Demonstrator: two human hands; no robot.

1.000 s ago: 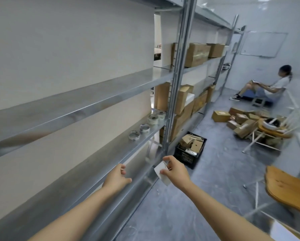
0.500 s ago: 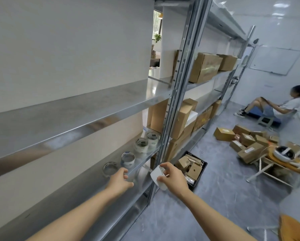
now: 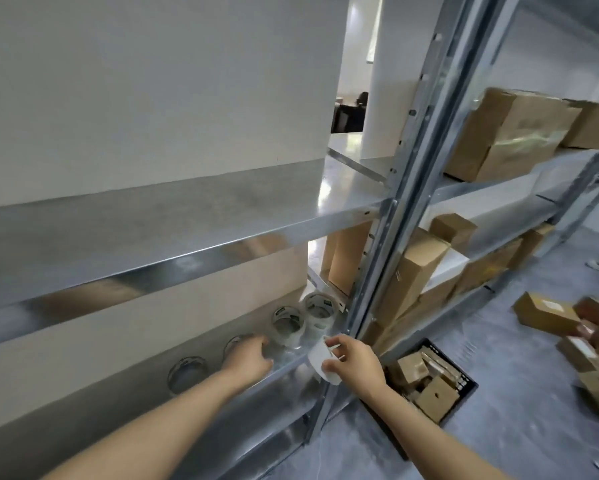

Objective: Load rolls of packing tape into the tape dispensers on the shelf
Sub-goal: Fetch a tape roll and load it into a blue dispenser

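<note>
Several clear tape rolls sit in a row on the lower metal shelf (image 3: 83, 420): one at the left (image 3: 187, 374), one mostly hidden under my left hand, one taller (image 3: 288, 327) and one at the far right (image 3: 319, 309). My left hand (image 3: 248, 358) reaches over the second roll, fingers curled on its top; whether it grips the roll I cannot tell. My right hand (image 3: 355, 358) holds a white plastic piece (image 3: 319, 358) at the shelf's front edge. I cannot make out its exact shape.
A steel upright (image 3: 388, 237) stands right of the rolls. Cardboard boxes (image 3: 513, 136) fill the shelves beyond it. A black crate of small boxes (image 3: 429, 386) sits on the floor, and more boxes (image 3: 547, 313) lie at the right.
I have moved closer to the shelf. My left hand went from the shelf edge forward onto the second tape roll. My right hand kept the white piece and followed alongside.
</note>
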